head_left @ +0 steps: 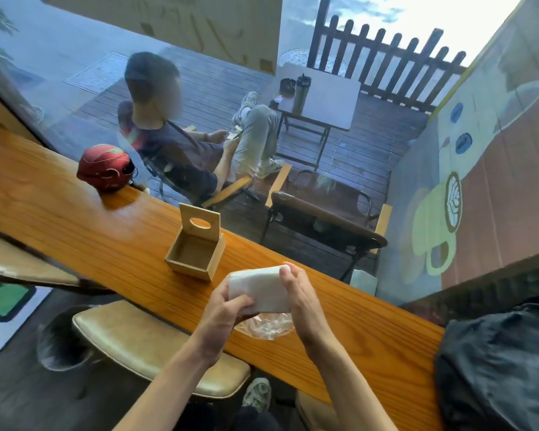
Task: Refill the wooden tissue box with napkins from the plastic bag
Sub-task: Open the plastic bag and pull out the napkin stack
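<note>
The wooden tissue box [189, 266] stands on the wooden counter [84, 241] with its lid tipped up at the back, and its inside looks bare. A white stack of napkins [257, 289] is held above the counter, a little nearer than the box and to its right. My left hand [227, 306] grips the stack's left lower corner. My right hand [296, 290] wraps its right end. Under the stack a crumpled clear plastic bag [266, 326] lies on the counter, partly hidden by my hands.
A red helmet [106, 169] sits on the counter at the far left by the window. A dark bag [498, 362] rests at the right end. A cushioned stool [131, 343] stands below the counter. Behind the glass a person sits on a deck chair.
</note>
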